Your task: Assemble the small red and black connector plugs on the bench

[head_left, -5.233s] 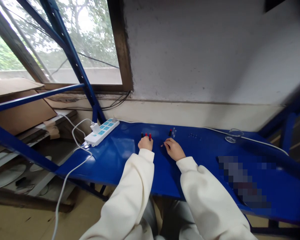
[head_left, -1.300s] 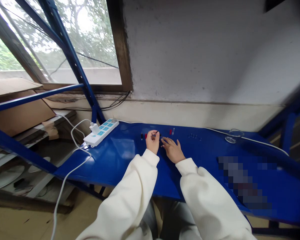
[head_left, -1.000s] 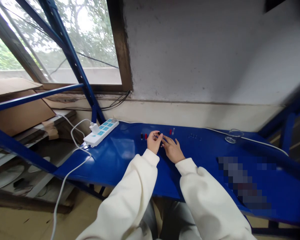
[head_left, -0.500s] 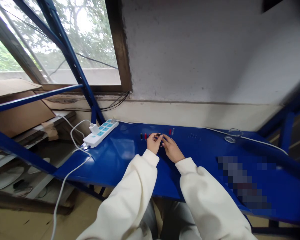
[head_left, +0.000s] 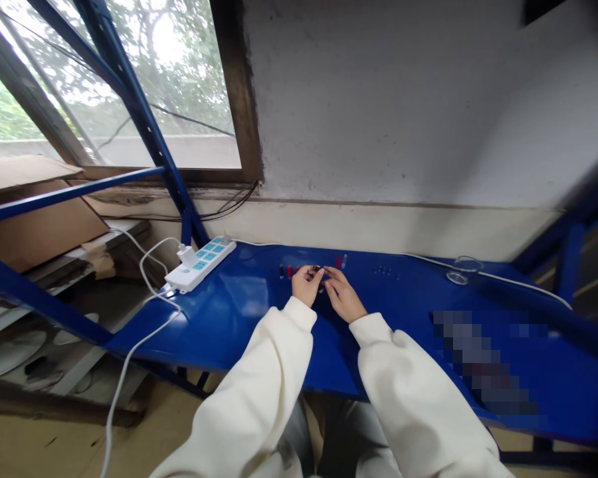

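My left hand is closed in a pinch around a small dark piece, too small and covered to name. My right hand comes from the other side, its fingertips drawn together by the same spot; what they grip is hidden. Left of the hands, a small black cylinder and a red cylinder stand in a row, with more red partly behind my left fingers. Beyond my right hand are another small red piece and a clear one.
The blue table meets the wall at the back. Several tiny clear pieces lie right of the hands, then a clear round container. A white power strip with cables sits at left. A blurred patch covers the right side.
My right fingers have shifted slightly beside the left fingertips. My left hand stays almost in place, and the things on the table have not moved.
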`<state>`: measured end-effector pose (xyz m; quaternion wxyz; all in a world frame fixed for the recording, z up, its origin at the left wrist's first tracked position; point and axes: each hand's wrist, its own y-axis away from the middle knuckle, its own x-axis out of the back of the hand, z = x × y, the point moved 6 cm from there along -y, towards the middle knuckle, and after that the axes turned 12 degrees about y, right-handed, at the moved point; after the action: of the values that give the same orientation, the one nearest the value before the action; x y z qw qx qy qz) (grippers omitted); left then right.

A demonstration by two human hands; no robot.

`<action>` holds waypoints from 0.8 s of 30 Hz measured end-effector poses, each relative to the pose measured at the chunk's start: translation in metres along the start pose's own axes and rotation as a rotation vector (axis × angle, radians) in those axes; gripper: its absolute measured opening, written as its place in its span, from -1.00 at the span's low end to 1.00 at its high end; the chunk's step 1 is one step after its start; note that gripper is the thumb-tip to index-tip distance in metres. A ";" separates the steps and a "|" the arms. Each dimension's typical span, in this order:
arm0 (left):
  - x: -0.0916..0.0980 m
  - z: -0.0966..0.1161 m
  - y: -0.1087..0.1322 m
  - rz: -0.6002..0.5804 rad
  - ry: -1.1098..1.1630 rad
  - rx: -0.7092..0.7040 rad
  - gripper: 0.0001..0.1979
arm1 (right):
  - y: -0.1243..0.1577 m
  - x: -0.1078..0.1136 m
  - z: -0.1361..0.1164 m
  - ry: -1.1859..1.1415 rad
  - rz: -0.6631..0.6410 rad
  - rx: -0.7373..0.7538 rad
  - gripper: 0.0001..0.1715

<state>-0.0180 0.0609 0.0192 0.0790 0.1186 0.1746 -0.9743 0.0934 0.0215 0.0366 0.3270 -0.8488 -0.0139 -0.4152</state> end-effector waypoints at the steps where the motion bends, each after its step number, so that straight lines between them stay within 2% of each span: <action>1: 0.000 -0.001 0.000 -0.005 -0.003 0.003 -0.76 | 0.000 0.000 0.000 -0.003 0.002 0.002 -0.54; 8: 0.003 -0.016 -0.003 -0.022 -0.083 -0.029 -0.76 | 0.001 -0.002 0.003 -0.003 0.000 -0.018 -0.59; 13: 0.004 -0.016 -0.004 -0.060 -0.172 -0.049 -0.78 | 0.001 -0.005 0.003 0.017 -0.028 -0.020 -0.60; 19: 0.014 -0.010 -0.006 0.021 -0.396 -0.041 -0.82 | 0.002 -0.003 0.006 0.020 -0.019 -0.088 -0.59; 24: 0.021 -0.008 -0.005 0.039 -0.576 0.040 -0.92 | 0.003 -0.006 0.009 0.041 -0.037 -0.109 -0.57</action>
<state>-0.0377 0.0664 0.0077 0.1419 -0.1580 0.1234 -0.9694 0.0966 0.0262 0.0267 0.2726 -0.8563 -0.0001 -0.4388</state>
